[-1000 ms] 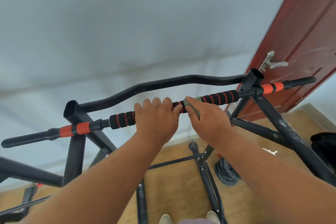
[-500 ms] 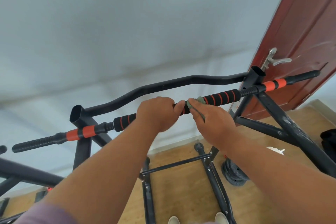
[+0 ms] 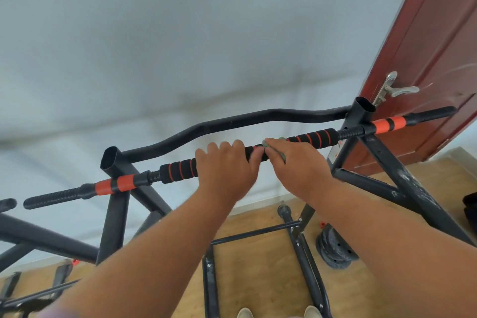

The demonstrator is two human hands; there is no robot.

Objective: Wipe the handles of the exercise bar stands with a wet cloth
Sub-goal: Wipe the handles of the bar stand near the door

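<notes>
Left hand is gripping the foam-padded bar; right hand is pinching a green cloth against it. Sticker on the upright is showing no legible writing.

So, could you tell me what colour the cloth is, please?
Grey-green; the cloth shows in the head view.
</notes>
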